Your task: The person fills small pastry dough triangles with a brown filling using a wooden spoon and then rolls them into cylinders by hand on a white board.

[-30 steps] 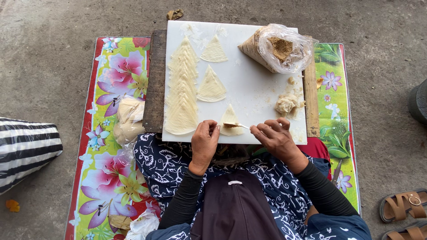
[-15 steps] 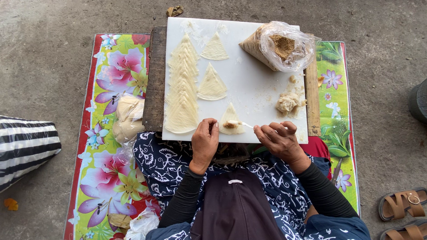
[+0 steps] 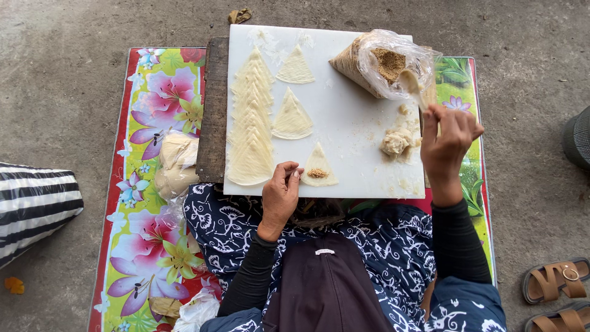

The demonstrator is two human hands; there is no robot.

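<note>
My left hand [image 3: 281, 195] rests at the near edge of the white board [image 3: 350, 123], its fingertips touching a triangular dough sheet [image 3: 318, 166] that carries a small heap of brown filling. My right hand [image 3: 450, 138] is raised at the board's right edge, shut on a spoon [image 3: 413, 86] whose bowl reaches into a clear plastic bag of brown crumbly filling [image 3: 384, 64]. A stack of overlapping triangular sheets [image 3: 252, 123] lies along the board's left side. Two single triangles [image 3: 292, 117] lie in the middle. A lump of pale dough [image 3: 395, 142] sits near my right hand.
The board lies on a dark wooden plank [image 3: 213, 110] over a flowered mat [image 3: 147, 184] on concrete. A plastic bag of dough [image 3: 174, 165] sits on the mat at left. A striped cloth [image 3: 34, 203] lies far left, sandals [image 3: 556, 280] at lower right.
My right hand has left the near triangle and moved up and right to the bag with the spoon. Filling now lies on that triangle. My left hand stayed put.
</note>
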